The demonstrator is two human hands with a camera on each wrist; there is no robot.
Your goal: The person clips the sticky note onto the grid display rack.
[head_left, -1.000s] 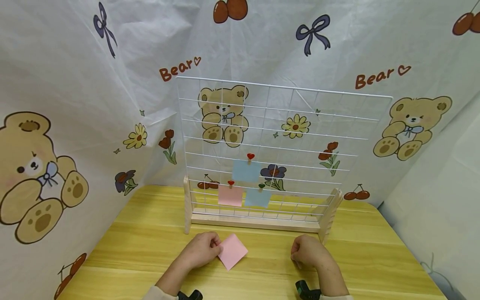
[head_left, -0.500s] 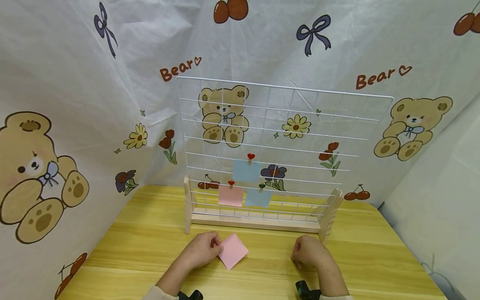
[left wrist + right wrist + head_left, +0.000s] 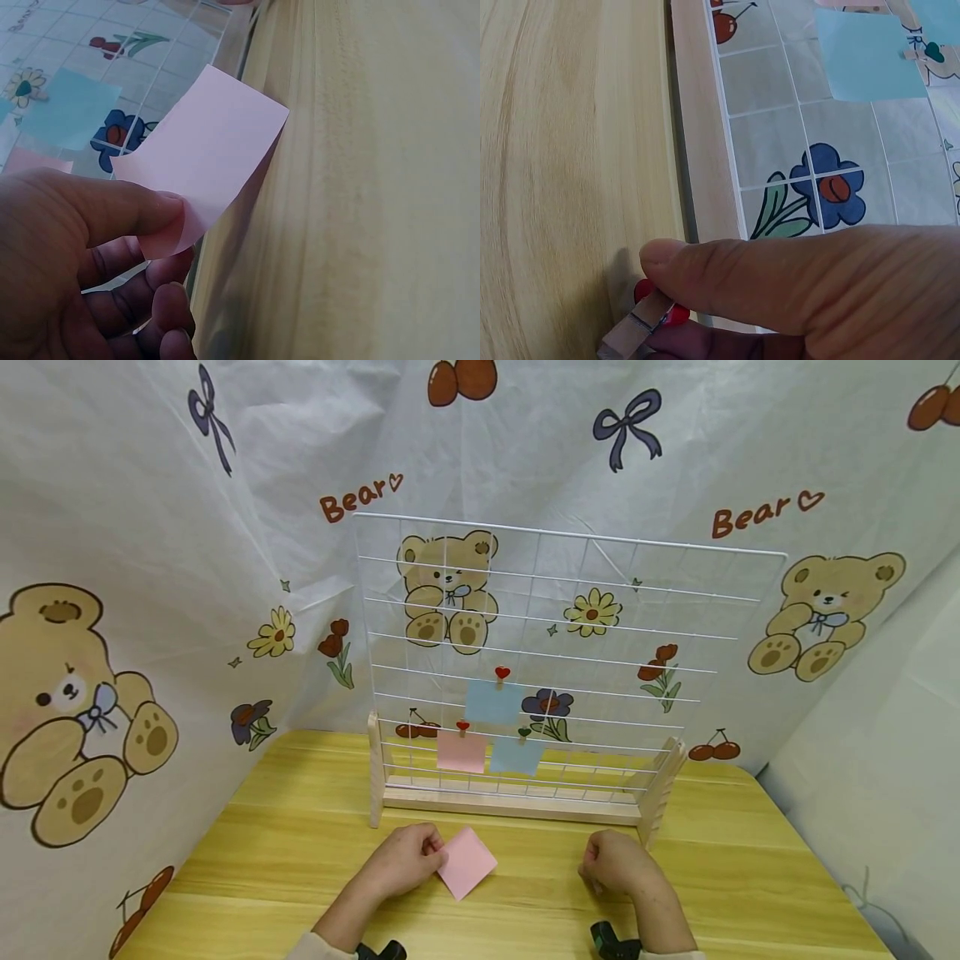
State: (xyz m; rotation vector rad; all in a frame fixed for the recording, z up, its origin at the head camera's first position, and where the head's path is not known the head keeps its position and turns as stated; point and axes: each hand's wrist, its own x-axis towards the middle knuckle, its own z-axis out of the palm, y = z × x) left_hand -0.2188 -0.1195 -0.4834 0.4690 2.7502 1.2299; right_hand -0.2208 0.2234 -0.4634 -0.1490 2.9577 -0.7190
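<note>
My left hand [image 3: 405,858] pinches one corner of a pink paper note [image 3: 467,862] just over the yellow wooden table [image 3: 300,852]; the left wrist view shows thumb and fingers holding the note [image 3: 202,157]. My right hand [image 3: 617,862] lies curled on the table to the right. In the right wrist view its thumb and fingers grip a small wooden clothespin with a red heart [image 3: 641,322]. Behind both hands stands a white wire grid panel [image 3: 558,610] in a wooden base [image 3: 510,806], with two blue notes [image 3: 491,702] and one pink note [image 3: 461,752] clipped to it.
A white cloth printed with bears, bows and flowers [image 3: 150,568] hangs behind and at both sides of the table. The panel's wooden base runs close in front of the hands. Bare tabletop lies to the left and right of the hands.
</note>
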